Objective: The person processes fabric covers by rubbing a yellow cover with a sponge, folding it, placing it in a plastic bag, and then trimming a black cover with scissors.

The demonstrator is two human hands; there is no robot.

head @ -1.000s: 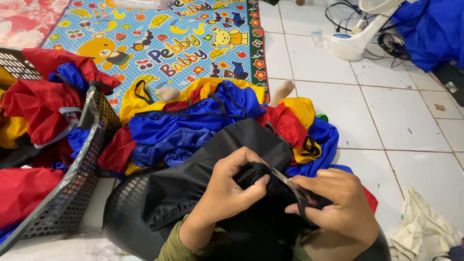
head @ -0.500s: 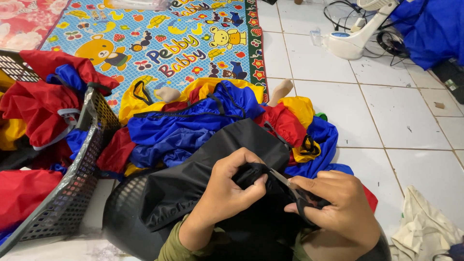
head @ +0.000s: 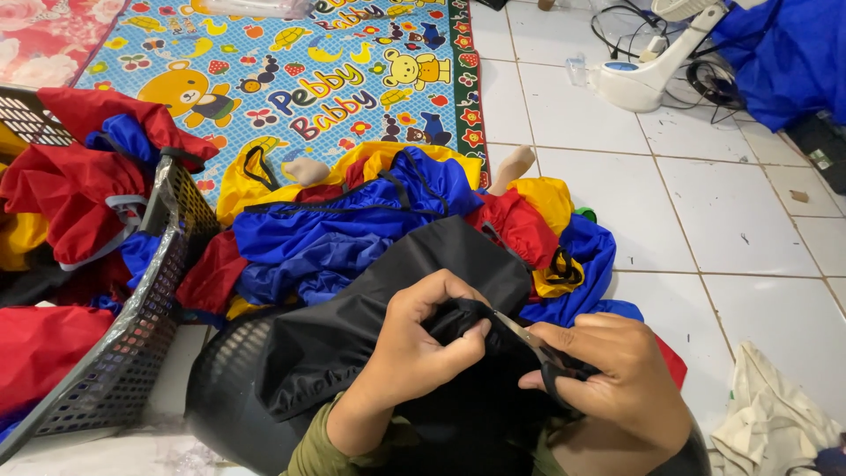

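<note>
White glazed floor tiles (head: 731, 211) carry everything here, with a printed play mat (head: 291, 79) of bears and fruit spread at the far side. On them lies a heap of slippery-looking synthetic garments (head: 344, 229) in blue, red and yellow, loosely crumpled, with black trim cords running through. A black plastic lattice basket (head: 150, 291) leans at the left, stuffed with more red and blue cloth. A white fan (head: 643, 75) with its cable sits far right, and a pale rag (head: 775, 423) lies near the right knee.

Black fabric (head: 388, 326), thin, smooth and faintly shiny, is draped over the lap just under the camera, in front of the coloured heap. The left hand (head: 414, 344) has its fingers closed tight on a bunched fold of it, thumb and forefinger pinching the edge. The right hand (head: 608, 379) has its fingers through the dark loops of small scissors (head: 529, 339), whose slim metal blades point at the pinched fold, almost touching the left fingertips.

Risks, as I judge them: the blade tips are so near the left thumb that a slip could nick skin; the slick cloth could slide from the pinch and let the blades bite into the panel itself rather than a stray thread.
</note>
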